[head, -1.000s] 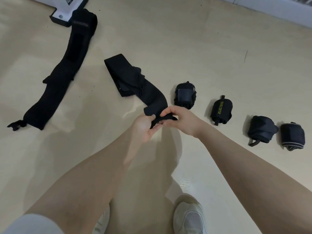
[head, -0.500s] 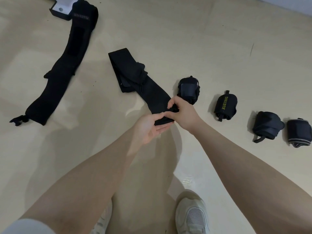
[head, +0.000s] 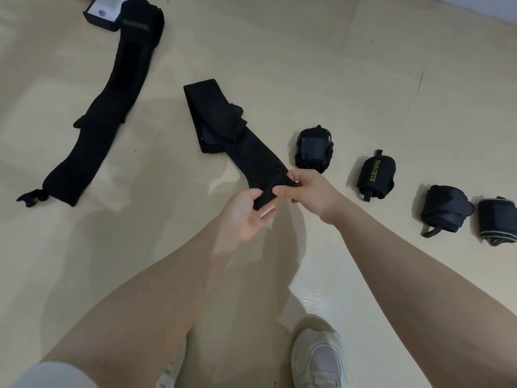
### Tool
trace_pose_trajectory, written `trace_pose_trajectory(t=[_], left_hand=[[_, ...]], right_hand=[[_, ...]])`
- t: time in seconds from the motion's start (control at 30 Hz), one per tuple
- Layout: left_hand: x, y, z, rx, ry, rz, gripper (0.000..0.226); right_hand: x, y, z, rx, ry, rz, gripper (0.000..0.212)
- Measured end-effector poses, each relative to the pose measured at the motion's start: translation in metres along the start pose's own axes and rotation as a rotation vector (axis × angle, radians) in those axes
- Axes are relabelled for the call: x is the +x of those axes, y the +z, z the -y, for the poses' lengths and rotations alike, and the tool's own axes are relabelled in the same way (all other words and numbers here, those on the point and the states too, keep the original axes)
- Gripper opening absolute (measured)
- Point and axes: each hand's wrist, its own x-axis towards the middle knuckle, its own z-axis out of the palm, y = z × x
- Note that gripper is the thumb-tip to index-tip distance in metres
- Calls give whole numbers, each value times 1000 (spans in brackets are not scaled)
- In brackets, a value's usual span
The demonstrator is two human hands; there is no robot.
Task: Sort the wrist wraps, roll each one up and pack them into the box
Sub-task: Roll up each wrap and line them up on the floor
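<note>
Starting the roll at the near end of the flat wrist wrap (head: 237,141).
Left hand (head: 246,217) and right hand (head: 310,194) both pinch that end at centre; four rolled wraps (head: 313,149) line up toward 3 o'clock, another long wrap (head: 106,107) and the box (head: 103,12) toward 11, awaiting packing.

The pale floor (head: 321,65) bears four rolled wraps (head: 377,175), two unrolled wraps (head: 100,130), perhaps a box (head: 102,14).

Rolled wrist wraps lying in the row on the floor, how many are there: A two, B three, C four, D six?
C: four rolled wraps lie in a row, at and; two others are unrolled.
</note>
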Motion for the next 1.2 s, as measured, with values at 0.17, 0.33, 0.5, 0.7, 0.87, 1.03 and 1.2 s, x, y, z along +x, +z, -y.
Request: trace_pose_trajectory(t=[0.17, 0.33, 0.5, 0.7, 0.87, 1.03, 1.2], left_hand=[[6, -4, -3, -89, -13, 53, 24], [16, -6, -2, 37, 37, -63, 32], [18, -15, -3, 262, -31, -63, 31], [37, -37, -12, 673, 81, -105, 35], [54, -52, -20, 954, 112, -124, 38], [64, -59, -31, 801, 88, -94, 47], [62, -62, -31, 789, 11, -14, 56]], right_hand=[[1, 0, 5, 36, 137, 34, 16], [7, 6, 4, 97, 216, -114, 21], [22, 13, 2, -397, 409, 133, 44], [76, 24, 9, -714, 88, -6, 60], [131, 43, 26, -1129, -200, 67, 68], [158, 55, 24, -1362, -234, 30, 56], [157, 55, 21, -1454, -562, -137, 22]])
